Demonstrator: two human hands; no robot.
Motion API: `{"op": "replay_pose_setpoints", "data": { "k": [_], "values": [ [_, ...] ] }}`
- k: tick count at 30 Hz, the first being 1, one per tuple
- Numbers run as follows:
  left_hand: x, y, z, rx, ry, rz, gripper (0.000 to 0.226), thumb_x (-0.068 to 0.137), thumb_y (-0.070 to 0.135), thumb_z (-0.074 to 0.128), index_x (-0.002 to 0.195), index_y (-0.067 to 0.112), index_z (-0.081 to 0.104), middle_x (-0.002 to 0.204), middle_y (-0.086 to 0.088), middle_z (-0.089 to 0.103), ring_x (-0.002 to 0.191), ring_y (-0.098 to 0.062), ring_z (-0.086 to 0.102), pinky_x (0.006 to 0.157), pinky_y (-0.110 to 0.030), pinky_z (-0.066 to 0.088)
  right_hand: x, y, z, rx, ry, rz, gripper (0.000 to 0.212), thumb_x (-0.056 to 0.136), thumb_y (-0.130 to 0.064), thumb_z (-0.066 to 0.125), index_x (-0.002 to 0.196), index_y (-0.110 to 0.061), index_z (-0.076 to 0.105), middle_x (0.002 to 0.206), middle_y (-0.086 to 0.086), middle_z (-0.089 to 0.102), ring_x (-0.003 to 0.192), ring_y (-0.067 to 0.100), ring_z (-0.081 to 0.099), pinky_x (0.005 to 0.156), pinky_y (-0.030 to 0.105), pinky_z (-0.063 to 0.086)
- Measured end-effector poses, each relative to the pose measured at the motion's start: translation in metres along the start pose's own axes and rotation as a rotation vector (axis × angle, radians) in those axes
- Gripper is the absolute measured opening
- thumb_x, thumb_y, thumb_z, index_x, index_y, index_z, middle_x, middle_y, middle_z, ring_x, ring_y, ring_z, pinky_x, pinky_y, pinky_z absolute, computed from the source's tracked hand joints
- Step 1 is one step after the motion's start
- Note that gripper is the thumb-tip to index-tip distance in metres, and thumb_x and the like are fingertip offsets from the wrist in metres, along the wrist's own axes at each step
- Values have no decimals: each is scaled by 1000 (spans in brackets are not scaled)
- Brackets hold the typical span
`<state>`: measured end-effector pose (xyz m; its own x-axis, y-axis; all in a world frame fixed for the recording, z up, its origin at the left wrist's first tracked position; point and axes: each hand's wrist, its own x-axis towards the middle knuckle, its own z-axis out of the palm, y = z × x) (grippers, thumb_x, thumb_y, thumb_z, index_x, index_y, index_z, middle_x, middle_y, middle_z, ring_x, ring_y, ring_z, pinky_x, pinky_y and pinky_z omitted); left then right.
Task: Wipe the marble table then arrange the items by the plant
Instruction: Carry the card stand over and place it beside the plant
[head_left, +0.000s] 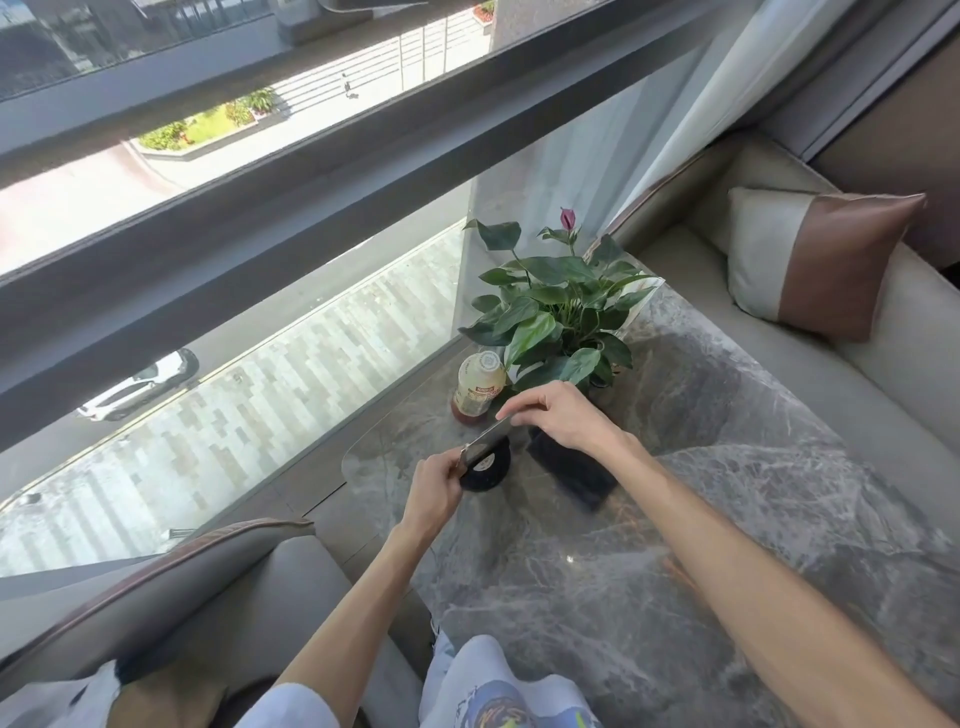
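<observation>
A grey marble table (701, 519) fills the middle right. At its far corner stands a green potted plant (550, 317) with one purple flower. A drink bottle (475, 389) with a white cap stands left of the plant. Both hands hold a thin flat dark item, like a phone (485, 444), edge-on above the table. My left hand (434, 491) grips its near end, my right hand (556, 415) its far end. Under it sits a round black object (485, 473). A dark folded cloth (569, 470) lies just right of that, partly under my right wrist.
A large window (260, 208) runs along the table's far left side. A beige sofa seat with a white and brown cushion (815, 265) lies to the right. Another cushion (171, 587) sits at the near left, by my knees (488, 686).
</observation>
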<state>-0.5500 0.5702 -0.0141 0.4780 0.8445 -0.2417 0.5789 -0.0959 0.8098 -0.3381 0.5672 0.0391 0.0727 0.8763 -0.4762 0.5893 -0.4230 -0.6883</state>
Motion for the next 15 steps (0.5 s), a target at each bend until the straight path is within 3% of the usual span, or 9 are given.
{"op": "replay_pose_setpoints", "data": {
  "k": [2, 5, 7, 10, 15],
  "values": [
    [0, 0, 1, -6, -8, -2, 31, 71, -20, 43, 61, 10, 48, 58, -8, 45, 55, -12, 39, 47, -14, 30, -3, 1, -1, 5, -9, 5, 21, 85, -18, 69, 90, -37, 77, 94, -17, 75, 96, -3, 65, 100, 29, 47],
    [-3, 1, 1, 6, -13, 15, 46, 72, -18, 42, 75, 27, 42, 42, 11, 43, 47, -3, 40, 49, -14, 32, -8, 1, -1, 11, -10, 2, 22, 85, -17, 68, 89, -36, 77, 94, -17, 75, 96, -5, 64, 101, 27, 46],
    [-4, 3, 2, 16, -4, 39, 48, 73, -18, 42, 78, 30, 39, 39, 12, 36, 46, -7, 36, 51, -13, 32, -10, 2, 0, 25, -5, -1, 22, 85, -15, 68, 89, -35, 78, 94, -17, 75, 95, -5, 65, 101, 26, 46],
    [-5, 3, 3, 33, 10, 64, 48, 72, -19, 43, 80, 28, 39, 47, 9, 31, 50, -12, 27, 49, -13, 30, -11, 3, 0, 34, -1, 0, 22, 85, -15, 68, 91, -34, 78, 95, -16, 75, 96, -5, 65, 101, 26, 46],
    [-6, 0, 4, -9, 12, 30, 30, 73, -20, 43, 76, 10, 45, 44, 15, 33, 45, -2, 42, 50, -11, 33, -11, 2, -1, 43, -15, 4, 22, 86, -14, 68, 93, -32, 78, 100, -16, 75, 101, -5, 63, 104, 24, 44]
  ]
}}
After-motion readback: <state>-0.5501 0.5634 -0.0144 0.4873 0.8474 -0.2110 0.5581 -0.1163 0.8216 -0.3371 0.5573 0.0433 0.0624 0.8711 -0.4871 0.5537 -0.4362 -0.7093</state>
